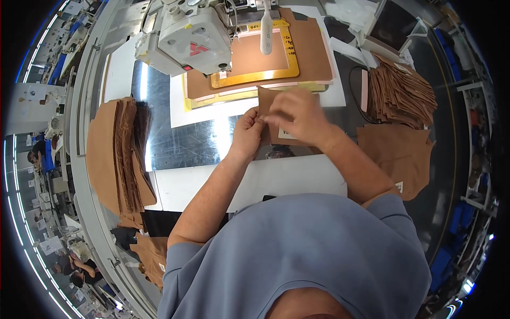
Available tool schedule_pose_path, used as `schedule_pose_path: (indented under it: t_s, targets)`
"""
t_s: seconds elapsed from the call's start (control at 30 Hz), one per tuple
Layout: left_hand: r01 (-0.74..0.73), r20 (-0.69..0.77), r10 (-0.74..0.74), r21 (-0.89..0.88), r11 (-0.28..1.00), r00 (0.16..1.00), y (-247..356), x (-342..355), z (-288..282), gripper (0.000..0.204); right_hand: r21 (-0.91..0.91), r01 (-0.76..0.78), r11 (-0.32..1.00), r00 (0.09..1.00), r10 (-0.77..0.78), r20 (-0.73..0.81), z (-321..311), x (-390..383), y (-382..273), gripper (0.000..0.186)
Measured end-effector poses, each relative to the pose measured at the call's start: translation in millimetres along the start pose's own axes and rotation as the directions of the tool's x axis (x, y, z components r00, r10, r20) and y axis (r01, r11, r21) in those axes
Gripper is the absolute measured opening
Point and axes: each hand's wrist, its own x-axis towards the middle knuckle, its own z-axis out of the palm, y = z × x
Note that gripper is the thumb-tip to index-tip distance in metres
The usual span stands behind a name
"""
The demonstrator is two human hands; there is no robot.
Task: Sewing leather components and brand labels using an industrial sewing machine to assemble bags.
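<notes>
A small brown fabric piece (pixel 276 139) with a white label on it is held up in front of me, just short of the sewing template. My left hand (pixel 248 133) is closed, its thumb and fingers pinching the left edge of that piece. Over the fabric, my right hand (pixel 300 118) is bent, with its fingertips close to those of the left. Motion blurs its fingers, so I cannot make out whether they grip anything. Beyond the hands lies a yellow-framed template (pixel 252 80) on larger brown fabric, partly beneath a white sewing machine head (pixel 191 42).
A thick stack of brown fabric panels (pixel 106 154) stands at the left. On the right are a fanned pile of brown pieces (pixel 401 93) and a loose brown panel (pixel 396 154). More brown fabric (pixel 151 255) hangs at lower left. A dark screen (pixel 393 26) stands at the far right.
</notes>
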Motion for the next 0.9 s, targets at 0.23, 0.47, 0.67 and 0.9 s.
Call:
schedule_pose_path:
  t_s: [0.23,0.47,0.67,0.9]
  targets:
    - [0.002,0.012,-0.001,-0.059,0.998,1.000,5,-2,-12,0.029,0.127,-0.289,0.949,0.957,0.282,0.071,11,19,64,0.033]
    - [0.025,0.009,-0.025,-0.028,0.999,1.000,5,5,-27,0.031,0.254,-0.458,0.852,0.871,0.372,0.322,19,42,71,0.021]
    - [0.021,-0.135,0.010,0.225,0.974,0.991,12,9,-30,0.032,0.189,-0.486,0.853,0.861,0.429,0.274,14,54,99,0.020]
    - [0.082,-0.243,0.002,0.336,0.938,0.970,23,38,-28,0.026,0.018,-0.443,0.896,0.860,0.420,0.289,7,94,133,0.026]
